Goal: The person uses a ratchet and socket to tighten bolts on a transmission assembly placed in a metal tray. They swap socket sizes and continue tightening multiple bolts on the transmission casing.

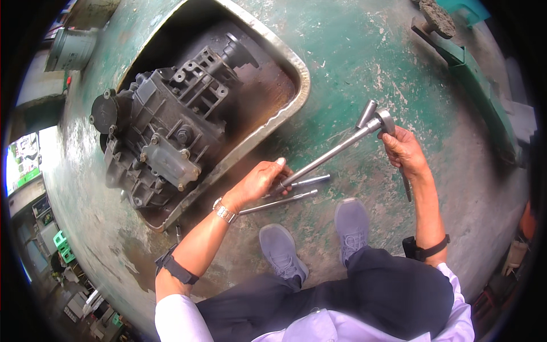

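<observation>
My right hand [403,153] is closed round the handle of a ratchet wrench [386,119], just below its head. A long steel extension bar [336,153] runs from the ratchet head down to my left hand [263,181], whose fingers are closed round its far end, partly hidden. On the floor beyond the ratchet head lies a long socket [366,113]. Two more steel bars lie near my left hand: a short bar [312,180] and a longer bar [282,202]. To the left, a dark greasy gearbox [171,131] sits in a metal tray [299,80].
My grey shoes [279,251] stand on the worn green floor, close to the loose bars. At the right is a green metal beam [476,91]. A bucket [71,50] stands at the far left, and a green stool [64,247] at the left edge.
</observation>
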### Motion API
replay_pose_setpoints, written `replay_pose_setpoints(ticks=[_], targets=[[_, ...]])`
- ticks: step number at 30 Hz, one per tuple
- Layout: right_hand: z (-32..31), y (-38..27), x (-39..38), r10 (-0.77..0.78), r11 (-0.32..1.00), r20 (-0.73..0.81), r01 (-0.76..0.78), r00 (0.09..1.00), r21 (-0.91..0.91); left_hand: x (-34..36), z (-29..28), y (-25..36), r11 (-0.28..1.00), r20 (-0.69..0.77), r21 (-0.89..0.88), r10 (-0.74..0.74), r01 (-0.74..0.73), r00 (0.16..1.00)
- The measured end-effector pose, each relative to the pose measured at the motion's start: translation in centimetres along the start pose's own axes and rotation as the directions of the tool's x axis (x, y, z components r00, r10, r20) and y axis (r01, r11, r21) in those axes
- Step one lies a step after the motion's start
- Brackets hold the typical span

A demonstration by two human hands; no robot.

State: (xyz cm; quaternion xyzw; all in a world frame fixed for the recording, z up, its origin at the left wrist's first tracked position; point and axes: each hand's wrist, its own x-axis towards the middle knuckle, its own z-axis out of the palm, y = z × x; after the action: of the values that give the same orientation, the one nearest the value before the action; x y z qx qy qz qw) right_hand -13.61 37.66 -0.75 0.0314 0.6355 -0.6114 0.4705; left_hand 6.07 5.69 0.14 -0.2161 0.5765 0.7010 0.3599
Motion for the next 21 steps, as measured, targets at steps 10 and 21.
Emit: replay_pose_setpoints(ticks=[10,21], targets=[[0.7,0.2,0.3,-0.063,0.997,-0.029,0.061,0.998,-0.046,0.7,2.7,-2.1,0.773,-0.353,0.634,0.272,0.015,0.895],[1.6,-0.7,1.3,-0.095,0.987,-0.057,0.086,0.994,-0.138,-0.8,3.5,-0.3,0.702,-0.340,0.712,0.368,-0.019,0.866]])
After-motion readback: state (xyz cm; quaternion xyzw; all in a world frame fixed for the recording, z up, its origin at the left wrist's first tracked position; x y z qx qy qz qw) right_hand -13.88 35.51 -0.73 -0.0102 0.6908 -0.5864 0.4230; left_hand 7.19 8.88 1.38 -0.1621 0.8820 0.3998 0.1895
